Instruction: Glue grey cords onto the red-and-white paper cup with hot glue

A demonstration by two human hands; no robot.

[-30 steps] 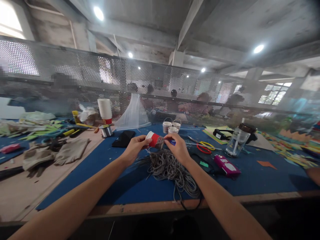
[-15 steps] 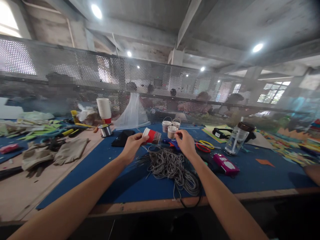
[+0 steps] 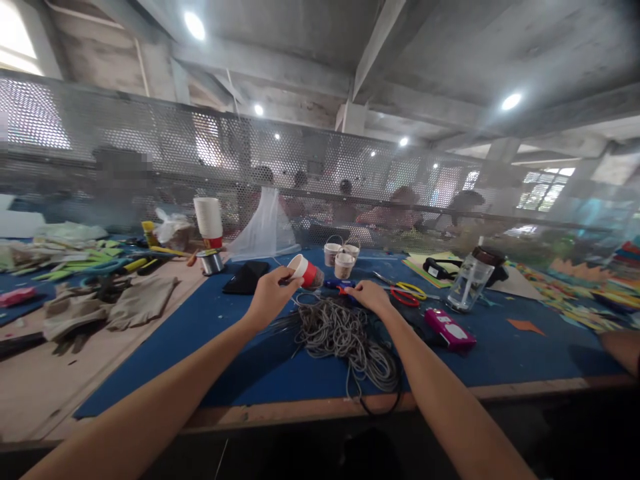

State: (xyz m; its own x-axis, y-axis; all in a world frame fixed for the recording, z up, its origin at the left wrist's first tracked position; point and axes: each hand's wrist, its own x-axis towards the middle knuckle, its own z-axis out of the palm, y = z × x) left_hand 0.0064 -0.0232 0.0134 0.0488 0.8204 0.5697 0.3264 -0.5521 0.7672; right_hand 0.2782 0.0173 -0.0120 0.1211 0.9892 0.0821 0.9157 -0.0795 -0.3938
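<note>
My left hand [image 3: 270,296] is closed around a red and white paper cup [image 3: 306,271], held tilted above the blue mat [image 3: 210,333]. Grey cord is wound on the cup's narrow end. My right hand [image 3: 371,297] rests palm down on the far edge of a loose pile of grey cord [image 3: 345,333], right by a blue tool [image 3: 339,285]. Its fingers are curled down and hidden, so what they grip is unclear.
Two small cups [image 3: 340,259] wrapped in cord stand behind. Red and yellow scissors [image 3: 407,293], a pink box [image 3: 448,329] and a clear bottle [image 3: 469,281] lie to the right. A stack of paper cups [image 3: 209,221], a wire spool [image 3: 212,261] and cloth scraps [image 3: 110,303] sit left. A mesh screen runs across the back.
My right hand left the cup's end and dropped to the cord pile beside the blue tool. My left hand kept the cup and raised it slightly.
</note>
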